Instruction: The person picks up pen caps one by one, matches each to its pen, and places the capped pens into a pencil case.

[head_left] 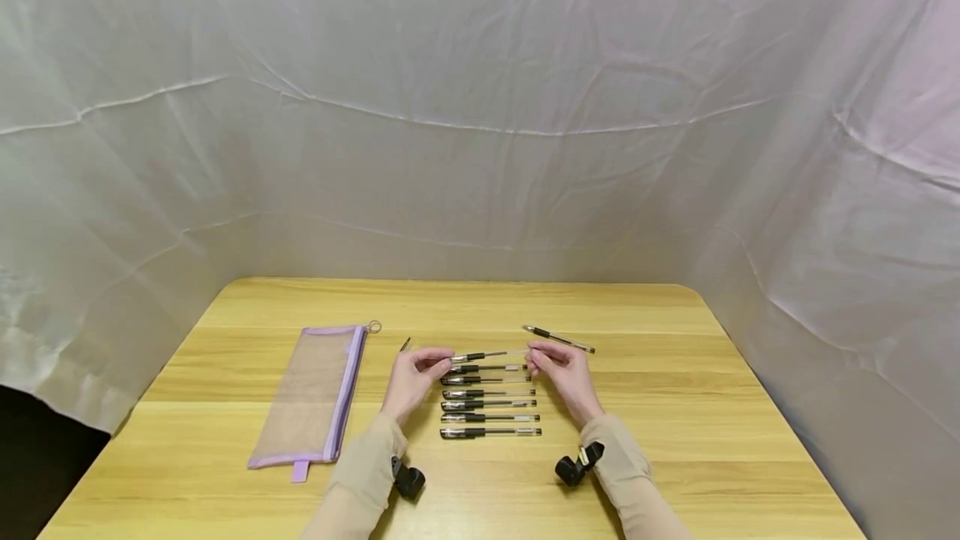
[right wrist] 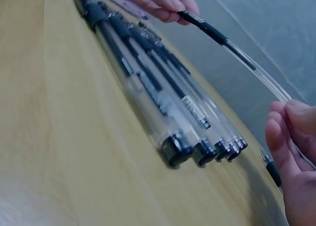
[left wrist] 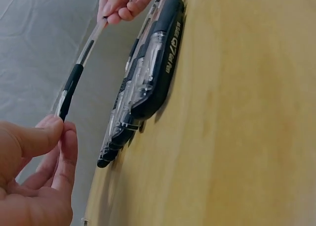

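Apparently mid-alignment: left hand point(head_left: 412, 380) and right hand point(head_left: 566, 375) pinch opposite ends of one pen point(head_left: 476, 356), raised above the pen row's end nearest the table's far edge point(head_left: 465, 287). Next likely: lower it parallel, release.

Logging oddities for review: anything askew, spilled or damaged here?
One clear plastic pen with black grip lies slantwise beyond the right hand, unlike the parallel row of similar pens; a slim dark object slants beyond the left hand. No spill or damage shows.

Held pen point(left wrist: 73, 81) hidden at both ends by fingers point(left wrist: 68, 157), dark sliver point(head_left: 406, 344) beyond the left ones unclear from here.
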A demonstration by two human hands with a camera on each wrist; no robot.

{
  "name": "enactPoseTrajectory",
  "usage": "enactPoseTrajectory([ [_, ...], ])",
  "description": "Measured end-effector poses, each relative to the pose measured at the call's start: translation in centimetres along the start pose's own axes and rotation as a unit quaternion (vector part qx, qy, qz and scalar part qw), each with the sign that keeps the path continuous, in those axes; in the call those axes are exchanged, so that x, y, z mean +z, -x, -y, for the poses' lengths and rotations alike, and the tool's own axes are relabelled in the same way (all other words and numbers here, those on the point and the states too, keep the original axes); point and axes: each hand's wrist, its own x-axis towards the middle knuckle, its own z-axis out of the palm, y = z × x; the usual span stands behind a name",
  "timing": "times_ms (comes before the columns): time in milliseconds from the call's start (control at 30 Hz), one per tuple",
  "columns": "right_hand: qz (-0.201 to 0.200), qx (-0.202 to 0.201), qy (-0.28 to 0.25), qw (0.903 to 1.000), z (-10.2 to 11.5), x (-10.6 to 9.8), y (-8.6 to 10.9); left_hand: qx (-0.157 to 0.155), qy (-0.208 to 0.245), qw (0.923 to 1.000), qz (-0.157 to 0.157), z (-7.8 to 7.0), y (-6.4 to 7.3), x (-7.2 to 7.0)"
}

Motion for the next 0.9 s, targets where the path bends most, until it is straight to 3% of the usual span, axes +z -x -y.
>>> enactPoseTrajectory([
  [167, -0.032, 0.008, 0.079, 0.9964, -0.5, 0.2, -0.7, -0.005, -0.002, 0.9999, -0.011, -0.2, -0.3, 0.2],
  [300, -0.043, 0.003, 0.134, 0.99, -0.8, 0.2, -1.1, -0.006, -0.042, 0.9987, -0.028, -0.1, -0.7, 0.2],
  [533, -0.034, -0.01, 0.221, 0.9747, -1.0, 0.4, -1.6, -0.04, -0.093, 0.9935, -0.052, 0.2, -1.3, 0.2],
  [900, -0.008, -0.005, 0.3, 0.9538, -0.9, 0.8, -2.3, -0.046, -0.132, 0.9878, -0.069, 0.3, -1.6, 0.4],
])
